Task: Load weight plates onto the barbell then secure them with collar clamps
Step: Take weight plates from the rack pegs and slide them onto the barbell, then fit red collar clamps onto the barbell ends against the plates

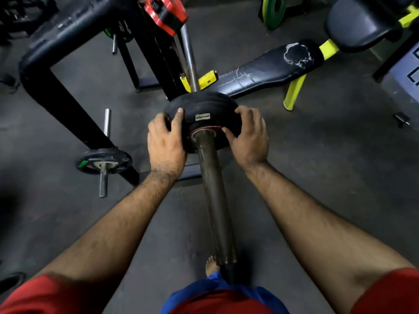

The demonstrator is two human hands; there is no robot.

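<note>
The barbell sleeve (213, 200) runs from near my body up toward the rack, its thinner steel shaft (189, 57) continuing beyond. A stack of black rubber weight plates (201, 105) sits on the sleeve close to the rack hook. My left hand (165, 141) grips the left rim of the nearest plate, thumb over the top. On the plate's right side, my right hand (248, 137) presses with fingers curled over the rim. A red collar clamp (165, 14) appears blurred at the top, near the rack upright.
A black rack frame (68, 105) stands left, holding a small black plate (104, 162) on a storage peg. A worn black bench (272, 66) with yellow legs lies right. Green and yellow plates (273, 10) lean at the back. My bare foot (212, 265) rests on the dark floor.
</note>
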